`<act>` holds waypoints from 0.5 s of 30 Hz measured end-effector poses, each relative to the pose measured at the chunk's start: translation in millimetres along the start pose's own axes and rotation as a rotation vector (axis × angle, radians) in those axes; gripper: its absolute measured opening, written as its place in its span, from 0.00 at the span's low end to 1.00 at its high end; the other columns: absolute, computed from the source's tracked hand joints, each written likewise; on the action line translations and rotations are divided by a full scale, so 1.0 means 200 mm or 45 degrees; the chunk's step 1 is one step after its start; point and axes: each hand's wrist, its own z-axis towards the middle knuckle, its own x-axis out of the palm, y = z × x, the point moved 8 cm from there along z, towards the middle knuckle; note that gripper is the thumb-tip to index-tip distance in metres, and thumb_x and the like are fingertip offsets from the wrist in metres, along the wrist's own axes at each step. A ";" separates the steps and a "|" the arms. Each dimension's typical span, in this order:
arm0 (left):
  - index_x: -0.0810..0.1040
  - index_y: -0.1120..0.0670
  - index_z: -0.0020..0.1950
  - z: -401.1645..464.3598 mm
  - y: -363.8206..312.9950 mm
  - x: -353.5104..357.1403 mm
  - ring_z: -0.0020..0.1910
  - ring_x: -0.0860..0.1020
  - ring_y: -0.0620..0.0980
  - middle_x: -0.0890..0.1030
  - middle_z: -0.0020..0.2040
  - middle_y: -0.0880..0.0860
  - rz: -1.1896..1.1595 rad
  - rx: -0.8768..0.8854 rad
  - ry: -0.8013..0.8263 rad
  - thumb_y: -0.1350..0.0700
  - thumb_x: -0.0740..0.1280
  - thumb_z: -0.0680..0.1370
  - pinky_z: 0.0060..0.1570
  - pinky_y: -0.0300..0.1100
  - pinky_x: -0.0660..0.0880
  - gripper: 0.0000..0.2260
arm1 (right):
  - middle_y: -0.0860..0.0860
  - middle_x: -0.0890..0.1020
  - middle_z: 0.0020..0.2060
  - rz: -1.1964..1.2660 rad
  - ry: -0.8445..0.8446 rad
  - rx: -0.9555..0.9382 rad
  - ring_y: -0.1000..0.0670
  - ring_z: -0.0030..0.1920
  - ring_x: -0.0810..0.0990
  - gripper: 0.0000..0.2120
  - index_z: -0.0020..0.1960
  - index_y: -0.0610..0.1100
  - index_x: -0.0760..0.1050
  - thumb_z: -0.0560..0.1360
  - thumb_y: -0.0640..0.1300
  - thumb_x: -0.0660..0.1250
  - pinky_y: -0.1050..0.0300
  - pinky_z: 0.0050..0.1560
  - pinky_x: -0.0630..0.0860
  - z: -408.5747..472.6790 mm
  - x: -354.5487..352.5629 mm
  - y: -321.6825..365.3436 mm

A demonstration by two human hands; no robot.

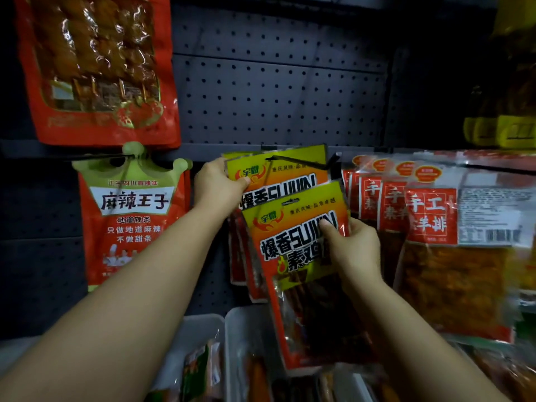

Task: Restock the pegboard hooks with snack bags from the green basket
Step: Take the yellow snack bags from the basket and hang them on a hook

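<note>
Mid-restock on the dark perforated metal pegboard. Right hand clamped on a yellow-and-orange plastic snack bag, thumb on the front, fingers wrapped behind its right edge. Bag held loose in front of the board, not hung, euro slot near its top edge sitting low at roughly 6 o'clock from the thin black wire hook. Left hand pinching the top-left corner of the matching yellow-and-orange bags already hanging, steadying that stack. No green basket visible here, only pale plastic bins down at 6 o'clock.

Likely trouble: slot has to come up and thread over the hook tip, and a miss would just shove the hanging stack back or crumple the bag's header. Floppy bag held from one side, so probably twists. Red-labelled clear packets crowding in at 3 o'clock, easy to snag. Hook tip also a bit blurry, hard to judge alignment.
</note>
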 end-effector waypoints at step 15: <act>0.72 0.39 0.56 -0.39 -0.25 -0.22 0.64 0.72 0.48 0.74 0.63 0.48 -0.411 0.195 0.215 0.34 0.69 0.67 0.63 0.51 0.72 0.21 | 0.46 0.87 0.39 0.563 0.270 0.062 0.47 0.39 0.86 0.05 0.40 0.47 0.83 0.73 0.46 0.71 0.57 0.31 0.80 -0.32 -0.18 0.13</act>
